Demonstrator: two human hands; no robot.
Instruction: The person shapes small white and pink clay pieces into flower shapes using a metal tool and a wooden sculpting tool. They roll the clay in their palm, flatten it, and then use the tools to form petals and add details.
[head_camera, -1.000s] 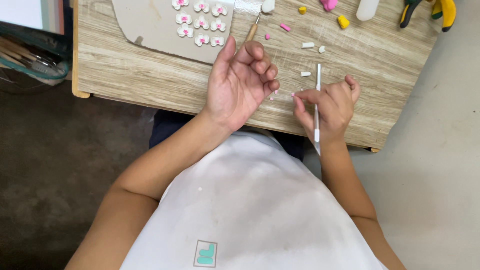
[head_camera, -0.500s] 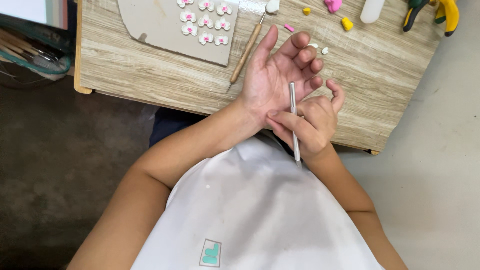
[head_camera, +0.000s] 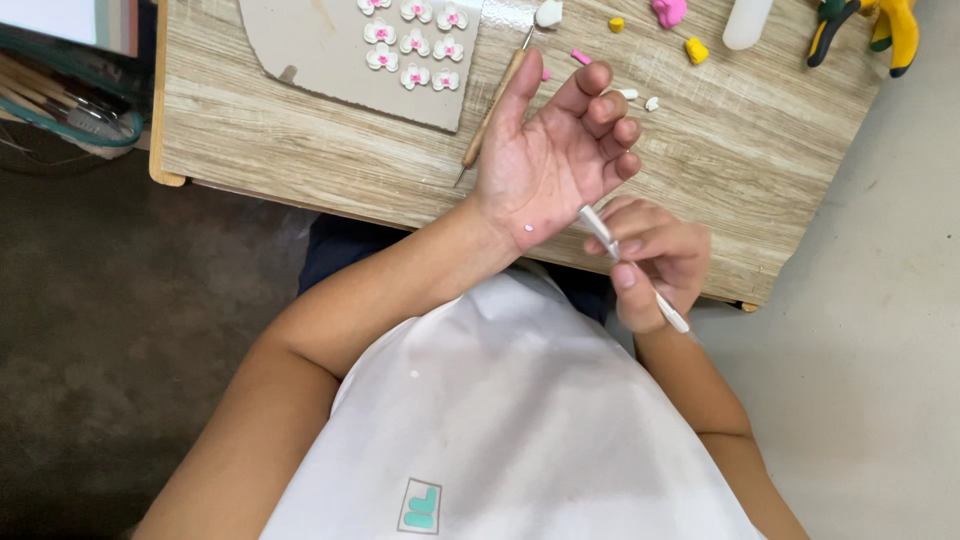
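At frame centre, the left hand (head_camera: 550, 160) lies open, palm up, a tiny white clay bit (head_camera: 528, 229) near its heel. The right hand (head_camera: 650, 262) pinches a thin white tool (head_camera: 630, 268) whose tip meets the palm. That loose bit could roll off, or the tip could prick skin.

head cam | worn on the person's head, facing steeply down over white-shirted chest | close range, arm's reach | frame holds both forearms, near edge of wooden table (head_camera: 300, 150) at top, floor at both sides | single view, no overlap

logo patch (head_camera: 419, 504) | shirt front, low | square, teal on grey
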